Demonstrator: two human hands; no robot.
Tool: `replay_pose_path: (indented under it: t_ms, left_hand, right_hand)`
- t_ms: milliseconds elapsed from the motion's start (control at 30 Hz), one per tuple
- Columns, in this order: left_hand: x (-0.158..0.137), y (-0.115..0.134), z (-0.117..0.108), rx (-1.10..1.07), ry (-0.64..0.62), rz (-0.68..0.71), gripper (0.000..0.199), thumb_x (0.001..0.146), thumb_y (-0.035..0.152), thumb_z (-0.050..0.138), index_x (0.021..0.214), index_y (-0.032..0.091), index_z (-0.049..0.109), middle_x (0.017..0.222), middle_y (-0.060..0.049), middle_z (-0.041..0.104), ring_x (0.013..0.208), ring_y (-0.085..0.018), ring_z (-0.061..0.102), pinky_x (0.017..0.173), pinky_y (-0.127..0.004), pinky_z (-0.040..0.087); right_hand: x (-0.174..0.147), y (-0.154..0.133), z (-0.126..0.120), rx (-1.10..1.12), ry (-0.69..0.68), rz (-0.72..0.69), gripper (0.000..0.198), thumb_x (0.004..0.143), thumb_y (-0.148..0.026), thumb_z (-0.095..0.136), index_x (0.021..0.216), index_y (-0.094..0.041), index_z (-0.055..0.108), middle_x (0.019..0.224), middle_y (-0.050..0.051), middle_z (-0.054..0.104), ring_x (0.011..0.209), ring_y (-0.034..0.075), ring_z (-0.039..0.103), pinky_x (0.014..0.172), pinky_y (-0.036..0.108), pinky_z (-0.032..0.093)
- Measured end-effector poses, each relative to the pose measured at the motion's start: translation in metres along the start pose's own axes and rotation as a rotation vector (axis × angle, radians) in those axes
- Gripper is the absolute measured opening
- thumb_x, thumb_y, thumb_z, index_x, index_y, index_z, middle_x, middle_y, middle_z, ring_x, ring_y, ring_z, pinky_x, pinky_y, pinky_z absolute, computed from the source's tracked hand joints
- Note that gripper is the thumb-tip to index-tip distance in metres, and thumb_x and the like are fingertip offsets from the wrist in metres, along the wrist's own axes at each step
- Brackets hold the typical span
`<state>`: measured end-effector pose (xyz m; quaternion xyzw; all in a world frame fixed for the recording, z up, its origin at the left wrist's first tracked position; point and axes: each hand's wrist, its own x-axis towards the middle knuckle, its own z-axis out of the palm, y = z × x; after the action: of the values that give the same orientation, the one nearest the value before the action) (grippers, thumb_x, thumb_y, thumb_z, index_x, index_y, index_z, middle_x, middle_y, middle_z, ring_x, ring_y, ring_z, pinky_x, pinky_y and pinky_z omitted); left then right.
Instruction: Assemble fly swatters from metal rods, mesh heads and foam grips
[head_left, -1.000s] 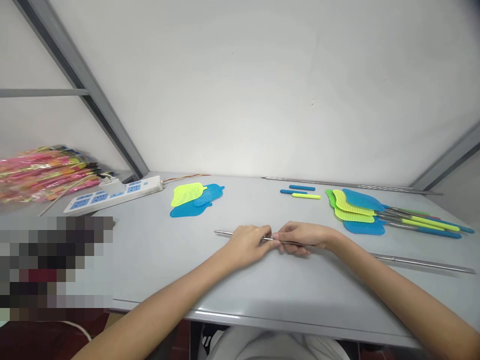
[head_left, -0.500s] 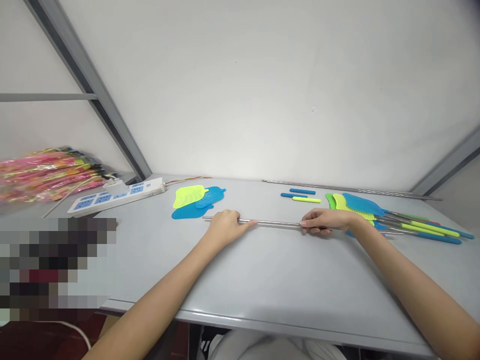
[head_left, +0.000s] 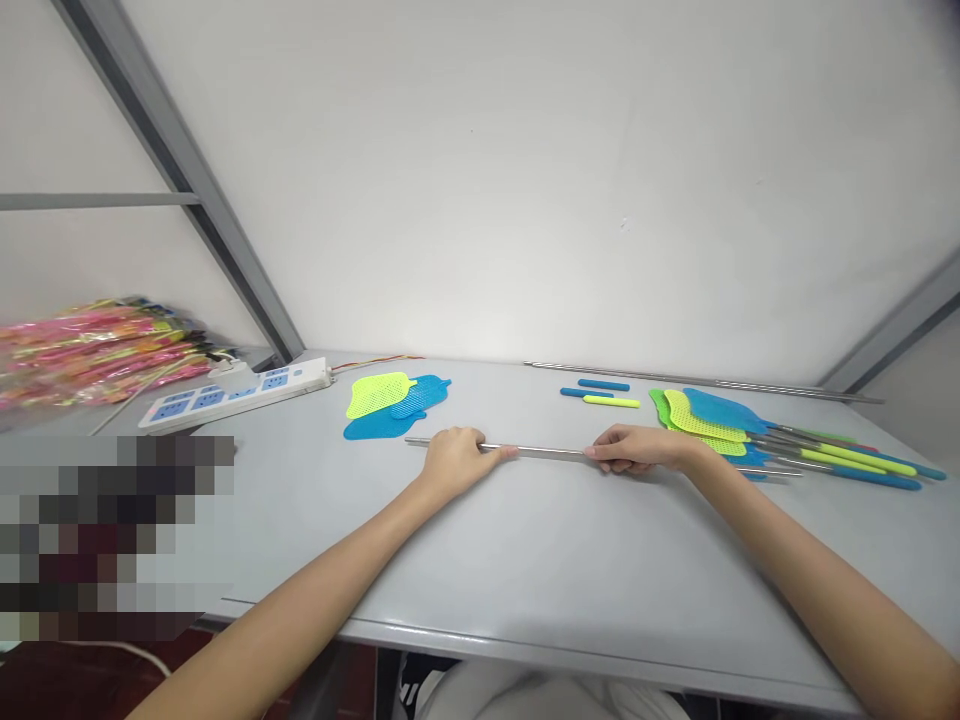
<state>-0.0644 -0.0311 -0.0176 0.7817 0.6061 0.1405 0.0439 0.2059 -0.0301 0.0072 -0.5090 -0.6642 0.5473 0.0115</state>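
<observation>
Metal rod [head_left: 551, 453], bare at its left tip, runs sideways just in front of the loose fly-swatter heads [head_left: 377, 395] and out to their right. Main change over the last second: the hands, which had been together, are now apart, with a plain stretch of shaft showing between them; the rod has also shifted back, away from the person. Its visible span reads shorter than a second ago; whether a section slid inward cannot be told. Left hand [head_left: 456, 455], just right of the loose heads and nearer the person, has its fingers curled over the rod, thumb stretched along it. Right hand [head_left: 630, 448], further right of those heads, pinches the rod between thumb and fingertips, remaining fingers bent under. Judged consequence: the rod is now steadied at two spread points, its middle accessible. Loose grips [head_left: 611, 402], untouched, lie right of the loose heads; finished fly swatters [head_left: 721, 408] lie well to their right, the rod's far end overlapping them in view.
</observation>
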Motion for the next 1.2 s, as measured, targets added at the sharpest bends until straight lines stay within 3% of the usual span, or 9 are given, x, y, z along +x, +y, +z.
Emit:
replay_pose_path:
  t_ms: [233,600,1033,1200]
  left_hand:
    - [-0.003,0.001,0.003,-0.023,0.044,0.11,0.055,0.071,0.063,0.026,0.042,0.017,0.037,0.039,-0.002,0.042,0.046,-0.015,0.044,0.052,-0.026,0.023]
    - [-0.007,0.008,0.0,-0.011,-0.034,0.161,0.041,0.08,0.042,0.029,0.056,0.016,0.051,0.058,-0.006,0.058,0.061,-0.018,0.052,0.061,-0.029,0.027]
    - [0.0,0.003,-0.004,-0.013,-0.019,0.203,0.052,0.076,0.055,0.025,0.05,0.017,0.049,0.046,-0.002,0.051,0.05,-0.016,0.049,0.053,-0.026,0.024]
    - [-0.001,0.006,-0.009,-0.019,-0.039,0.19,0.052,0.075,0.057,0.025,0.049,0.017,0.046,0.048,-0.003,0.052,0.051,-0.016,0.049,0.051,-0.026,0.023]
  right_hand:
    - [0.002,-0.003,0.006,0.014,0.021,0.003,0.04,0.065,-0.055,0.05,0.06,-0.015,0.049,0.055,-0.004,0.038,0.043,0.004,0.023,0.04,0.02,0.016]
    - [0.002,-0.009,0.011,0.038,0.023,0.019,0.042,0.061,-0.057,0.052,0.059,-0.015,0.048,0.051,-0.004,0.034,0.042,0.005,0.023,0.039,0.021,0.014]
    - [0.008,-0.001,0.009,0.142,-0.051,-0.06,0.04,0.068,-0.054,0.048,0.069,-0.014,0.052,0.044,-0.008,0.034,0.031,0.002,0.023,0.031,0.019,0.013]
    - [0.008,0.001,0.013,0.174,-0.013,-0.052,0.038,0.068,-0.053,0.049,0.071,-0.014,0.051,0.043,-0.008,0.036,0.028,0.001,0.024,0.029,0.017,0.014]
